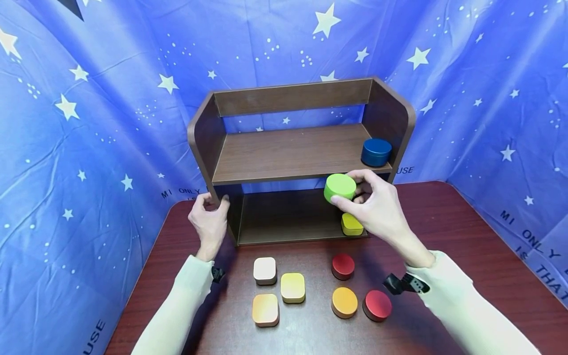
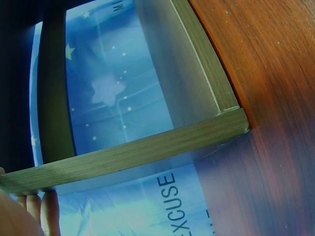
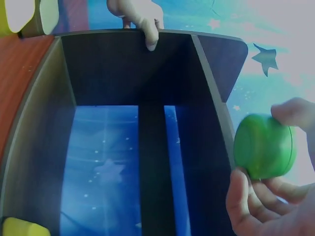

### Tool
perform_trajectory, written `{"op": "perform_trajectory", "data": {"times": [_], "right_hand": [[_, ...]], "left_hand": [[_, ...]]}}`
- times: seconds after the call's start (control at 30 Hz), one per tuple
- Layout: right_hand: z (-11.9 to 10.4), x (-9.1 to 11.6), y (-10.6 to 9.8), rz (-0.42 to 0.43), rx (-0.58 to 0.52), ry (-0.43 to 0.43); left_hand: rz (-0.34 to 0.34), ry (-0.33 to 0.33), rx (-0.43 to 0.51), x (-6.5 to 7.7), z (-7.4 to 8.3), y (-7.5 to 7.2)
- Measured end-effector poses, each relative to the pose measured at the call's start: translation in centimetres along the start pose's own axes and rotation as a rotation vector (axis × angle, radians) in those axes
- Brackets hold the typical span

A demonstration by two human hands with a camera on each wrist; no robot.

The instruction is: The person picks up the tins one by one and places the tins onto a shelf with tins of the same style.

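Between the thumb and fingers of my right hand (image 1: 377,202) is a round green tin (image 1: 339,187), held in front of the upper shelf's edge. In the right wrist view the green tin (image 3: 264,146) is gripped around its side. My left hand (image 1: 210,219) pinches the left side panel of the brown two-tier shelf (image 1: 284,153), thumb inside and fingers outside. A round blue tin (image 1: 376,152) stands at the right end of the upper shelf. Below the green tin, a square yellow tin (image 1: 352,225) sits at the right of the lower shelf.
On the table (image 1: 310,335) before the shelf stand square tins, one cream (image 1: 265,270), one yellow (image 1: 293,287) and one light orange (image 1: 265,309). Right of them are two round red tins (image 1: 342,266) and an orange one (image 1: 344,302). A blue starry curtain (image 1: 111,148) hangs behind.
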State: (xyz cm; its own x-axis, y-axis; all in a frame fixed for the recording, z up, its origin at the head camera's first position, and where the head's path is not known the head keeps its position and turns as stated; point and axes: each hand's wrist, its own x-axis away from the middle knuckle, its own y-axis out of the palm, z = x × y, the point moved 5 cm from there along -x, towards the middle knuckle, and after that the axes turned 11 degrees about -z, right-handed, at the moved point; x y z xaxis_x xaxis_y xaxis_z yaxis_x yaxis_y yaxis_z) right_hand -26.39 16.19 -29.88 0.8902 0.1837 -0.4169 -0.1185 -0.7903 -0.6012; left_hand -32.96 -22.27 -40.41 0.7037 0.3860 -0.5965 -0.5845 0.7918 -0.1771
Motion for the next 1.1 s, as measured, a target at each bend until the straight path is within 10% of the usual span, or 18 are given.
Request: {"op": "perform_trajectory", "data": {"times": [1.1], "right_hand": [[-1.9, -4.3, 1.7, 0.318, 0.173, 0.023]], "left_hand": [[0.016, 0.005, 0.017, 0.2, 0.0, -0.1]]}}
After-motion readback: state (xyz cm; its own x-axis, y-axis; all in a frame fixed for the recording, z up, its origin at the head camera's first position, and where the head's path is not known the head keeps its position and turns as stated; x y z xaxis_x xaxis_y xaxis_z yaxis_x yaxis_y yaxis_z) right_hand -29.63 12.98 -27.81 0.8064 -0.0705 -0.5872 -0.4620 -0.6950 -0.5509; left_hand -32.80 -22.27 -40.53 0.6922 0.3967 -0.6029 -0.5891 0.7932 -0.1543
